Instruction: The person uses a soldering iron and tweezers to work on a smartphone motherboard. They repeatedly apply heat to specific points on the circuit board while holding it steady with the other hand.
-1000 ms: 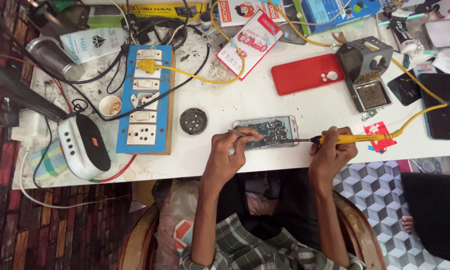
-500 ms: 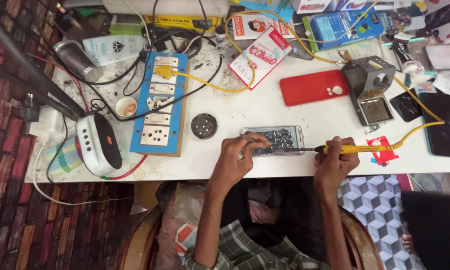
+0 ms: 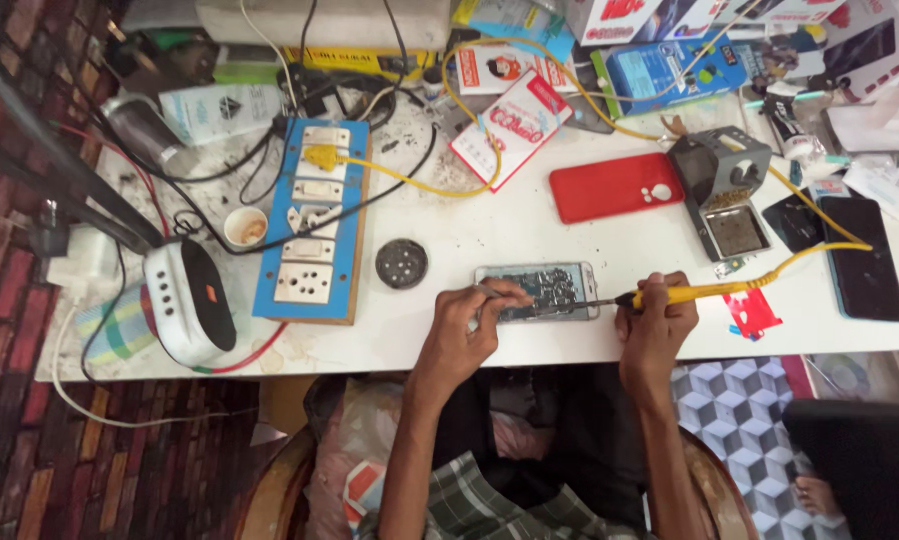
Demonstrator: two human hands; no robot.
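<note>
Soldering step underway: right hand [image 3: 656,325] gripped the yellow-handled soldering iron [image 3: 714,291], tip on the opened smartphone with exposed circuit board [image 3: 537,291] at the white table's [image 3: 489,230] near edge. Left hand [image 3: 466,325] pinched a thin tool, touching the board. Steady tip placement looked needed. Black round disc [image 3: 401,263], red phone cover [image 3: 614,186], and grey metal iron stand [image 3: 726,190] sat near, none blocking.

Red-white packet [image 3: 510,128] beside blue box [image 3: 666,70]

Yellow soldering iron [image 3: 714,291] tip on opened phone [image 3: 537,291], white table [image 3: 489,225].
</note>
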